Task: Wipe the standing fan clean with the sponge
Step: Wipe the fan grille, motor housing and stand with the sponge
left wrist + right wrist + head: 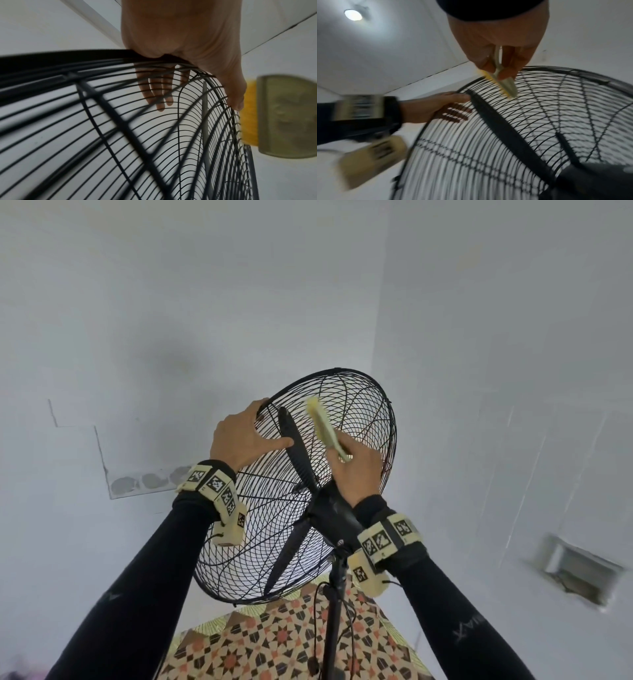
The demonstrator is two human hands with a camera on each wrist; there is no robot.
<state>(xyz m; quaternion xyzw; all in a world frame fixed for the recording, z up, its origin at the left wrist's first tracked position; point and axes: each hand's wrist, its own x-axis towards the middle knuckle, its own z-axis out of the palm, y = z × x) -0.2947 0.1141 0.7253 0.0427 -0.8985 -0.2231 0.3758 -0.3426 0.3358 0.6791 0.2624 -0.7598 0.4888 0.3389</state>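
Observation:
The standing fan's black wire cage (363, 419) tilts upward, and I see it from behind, with its blades (294, 446) inside and the motor housing (329, 508) on a pole (334, 611). My left hand (260, 426) grips the cage's upper left rim, fingers (159, 94) over the front wires and thumb on the back. My right hand (349, 455) pinches a yellow sponge with a green scouring face (322, 422) by one end. The sponge (505, 86) lies edge-on against the rear wires near the top, and its yellow side (248, 115) meets the cage (120, 121).
White walls close in behind and to the right of the fan, with a recessed vent (579, 570) low on the right wall. A patterned tile floor (274, 645) lies below. The fan's cord (317, 628) hangs beside the pole. A ceiling lamp (353, 14) glows overhead.

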